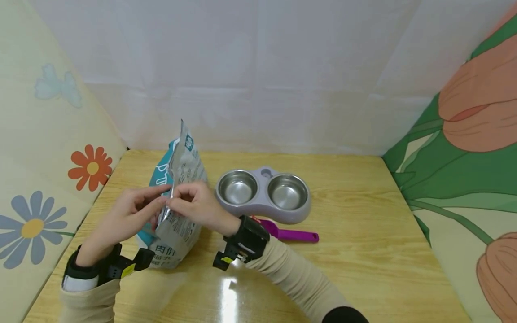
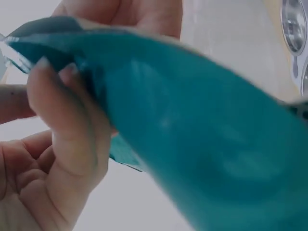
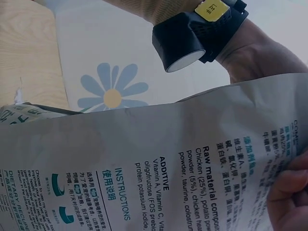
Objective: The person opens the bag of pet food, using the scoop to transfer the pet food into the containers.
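Observation:
A pet food bag point(image 1: 187, 163), teal on its left side and pale with printed text on its right, stands on the left part of the table. My left hand point(image 1: 125, 215) pinches the bag's top edge from the left; its fingers point(image 2: 70, 120) lie against the teal side. From the right, my right hand point(image 1: 199, 206) pinches the same edge between thumb and forefinger. In the right wrist view, printed ingredients cover the pale panel point(image 3: 130, 144), and right-hand fingers point(image 3: 291, 197) bend at its edge. The bag's inside is hidden.
A lavender double pet bowl point(image 1: 262, 204) with two steel dishes stands right of the bag. Just in front of it lies a purple scoop point(image 1: 299, 235), partly hidden behind my right wrist. White cloth point(image 1: 282, 89) hangs behind the wooden table point(image 1: 363, 251), with flowered panels at both sides.

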The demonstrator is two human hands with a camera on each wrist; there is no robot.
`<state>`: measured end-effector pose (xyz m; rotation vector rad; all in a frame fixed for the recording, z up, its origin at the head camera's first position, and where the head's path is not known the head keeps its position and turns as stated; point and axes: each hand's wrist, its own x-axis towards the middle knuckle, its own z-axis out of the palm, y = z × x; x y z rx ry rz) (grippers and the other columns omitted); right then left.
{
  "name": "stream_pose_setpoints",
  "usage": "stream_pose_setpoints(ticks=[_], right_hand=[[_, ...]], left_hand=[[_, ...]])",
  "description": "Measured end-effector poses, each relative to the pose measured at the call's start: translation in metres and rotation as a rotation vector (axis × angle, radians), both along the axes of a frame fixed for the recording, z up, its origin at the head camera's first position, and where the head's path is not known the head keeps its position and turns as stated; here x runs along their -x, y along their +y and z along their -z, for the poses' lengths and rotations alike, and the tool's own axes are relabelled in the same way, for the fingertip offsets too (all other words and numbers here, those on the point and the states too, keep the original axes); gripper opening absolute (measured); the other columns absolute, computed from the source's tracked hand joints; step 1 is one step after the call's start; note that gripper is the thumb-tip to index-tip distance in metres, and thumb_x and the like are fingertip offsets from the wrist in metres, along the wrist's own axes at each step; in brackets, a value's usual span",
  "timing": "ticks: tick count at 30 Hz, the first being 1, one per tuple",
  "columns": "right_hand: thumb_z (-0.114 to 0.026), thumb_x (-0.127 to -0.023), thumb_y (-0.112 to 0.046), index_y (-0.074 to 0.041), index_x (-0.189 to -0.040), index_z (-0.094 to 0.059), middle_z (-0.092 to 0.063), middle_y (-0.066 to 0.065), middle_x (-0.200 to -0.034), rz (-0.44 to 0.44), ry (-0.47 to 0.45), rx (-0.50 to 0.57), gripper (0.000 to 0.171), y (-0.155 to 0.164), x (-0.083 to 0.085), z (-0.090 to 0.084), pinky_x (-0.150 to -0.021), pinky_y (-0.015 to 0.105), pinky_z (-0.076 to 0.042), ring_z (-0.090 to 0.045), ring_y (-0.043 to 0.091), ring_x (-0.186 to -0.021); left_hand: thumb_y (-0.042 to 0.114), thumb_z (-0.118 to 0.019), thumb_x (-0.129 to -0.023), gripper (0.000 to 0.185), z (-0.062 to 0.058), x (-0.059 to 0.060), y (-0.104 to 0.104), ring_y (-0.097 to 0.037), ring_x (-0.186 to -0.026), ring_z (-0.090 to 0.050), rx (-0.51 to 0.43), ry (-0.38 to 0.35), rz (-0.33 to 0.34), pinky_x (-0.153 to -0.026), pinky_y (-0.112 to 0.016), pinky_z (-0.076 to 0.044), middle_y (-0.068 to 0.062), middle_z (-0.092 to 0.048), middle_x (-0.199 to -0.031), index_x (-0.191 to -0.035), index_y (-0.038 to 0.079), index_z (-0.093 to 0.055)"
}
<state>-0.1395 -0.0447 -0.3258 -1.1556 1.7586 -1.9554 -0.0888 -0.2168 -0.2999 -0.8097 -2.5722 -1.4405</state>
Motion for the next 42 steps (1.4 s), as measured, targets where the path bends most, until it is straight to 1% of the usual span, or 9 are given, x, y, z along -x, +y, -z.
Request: stream_pose_setpoints(ticks=[3, 6, 11, 15, 25, 31, 35, 39, 42], right_hand=[[-0.051, -0.085, 0.004, 0.001, -0.063, -0.047, -0.045, 0.005, -0.060, -0.003, 0.022, -0.025, 0.022, 0.001, 0.000, -0.002, -0.051, 0.018, -0.036, -0.042, 0.006, -0.053], [-0.051, -0.084, 0.003, 0.000, -0.063, -0.048, -0.046, 0.006, -0.060, -0.006, 0.050, -0.059, 0.022, 0.002, 0.000, -0.003, -0.051, 0.018, -0.036, -0.043, 0.006, -0.054], [-0.051, -0.081, 0.003, -0.002, -0.060, -0.047, -0.043, 0.002, -0.056, 0.021, 0.110, -0.117, 0.021, 0.003, -0.001, -0.008, -0.049, 0.016, -0.033, -0.039, 0.005, -0.051], [-0.054, -0.078, 0.002, -0.005, -0.056, -0.045, -0.039, -0.001, -0.051, 0.091, 0.196, -0.174, 0.024, 0.006, -0.003, -0.013, -0.045, 0.016, -0.029, -0.036, 0.004, -0.046], [-0.055, -0.073, -0.001, -0.010, -0.049, -0.042, -0.036, -0.005, -0.045, 0.235, 0.391, -0.256, 0.029, 0.014, -0.002, -0.021, -0.040, 0.014, -0.024, -0.030, 0.000, -0.039], [-0.055, -0.072, -0.002, -0.012, -0.048, -0.039, -0.034, -0.006, -0.044, 0.262, 0.417, -0.317, 0.031, 0.016, 0.000, -0.022, -0.040, 0.014, -0.022, -0.029, -0.001, -0.039], [-0.055, -0.073, -0.002, -0.012, -0.048, -0.038, -0.033, -0.006, -0.044, 0.222, 0.382, -0.352, 0.032, 0.018, 0.003, -0.023, -0.040, 0.015, -0.022, -0.029, 0.001, -0.039], [-0.055, -0.076, -0.004, -0.012, -0.048, -0.036, -0.030, -0.006, -0.045, 0.157, 0.298, -0.407, 0.035, 0.021, 0.005, -0.029, -0.040, 0.016, -0.020, -0.028, 0.003, -0.039], [-0.055, -0.080, -0.008, -0.013, -0.049, -0.035, -0.030, -0.006, -0.045, 0.143, 0.270, -0.483, 0.036, 0.021, 0.006, -0.033, -0.040, 0.017, -0.020, -0.028, 0.004, -0.039]], left_hand=[[-0.008, -0.048, -0.089, 0.031, 0.000, 0.002, -0.003, -0.012, -0.046, -0.050, -0.017, -0.027, 0.030, -0.037, -0.024, -0.036, 0.002, -0.053, -0.059, -0.118, -0.020, -0.046], [-0.010, -0.050, -0.086, 0.032, -0.002, 0.002, -0.002, -0.009, -0.044, -0.048, 0.032, -0.020, 0.019, -0.036, -0.022, -0.036, 0.004, -0.052, -0.059, -0.116, -0.021, -0.047], [-0.010, -0.053, -0.080, 0.029, -0.009, -0.002, 0.006, -0.001, -0.036, -0.036, 0.149, 0.072, -0.064, -0.034, -0.020, -0.033, 0.013, -0.043, -0.052, -0.109, -0.016, -0.056], [-0.011, -0.052, -0.076, 0.028, -0.009, -0.004, 0.012, 0.004, -0.035, -0.025, 0.189, 0.160, -0.143, -0.033, -0.020, -0.026, 0.015, -0.031, -0.048, -0.102, -0.014, -0.061], [-0.009, -0.055, -0.076, 0.023, -0.009, -0.005, 0.017, -0.004, -0.034, -0.024, 0.239, 0.182, -0.292, -0.032, -0.022, -0.023, 0.009, -0.029, -0.045, -0.097, -0.012, -0.064], [-0.009, -0.054, -0.076, 0.020, -0.013, -0.005, 0.018, -0.003, -0.034, -0.024, 0.266, 0.187, -0.342, -0.032, -0.022, -0.023, 0.008, -0.030, -0.045, -0.092, -0.011, -0.066], [-0.009, -0.054, -0.076, 0.020, -0.014, -0.003, 0.016, -0.002, -0.033, -0.026, 0.258, 0.173, -0.294, -0.032, -0.021, -0.025, 0.009, -0.033, -0.045, -0.091, -0.010, -0.067], [-0.008, -0.051, -0.080, 0.023, -0.014, 0.001, 0.012, -0.004, -0.035, -0.035, 0.191, 0.067, -0.157, -0.033, -0.021, -0.031, 0.009, -0.042, -0.049, -0.100, -0.010, -0.063], [-0.008, -0.049, -0.085, 0.025, -0.013, 0.003, 0.009, -0.008, -0.038, -0.041, 0.115, -0.005, -0.059, -0.035, -0.022, -0.034, 0.007, -0.047, -0.052, -0.107, -0.012, -0.059]])
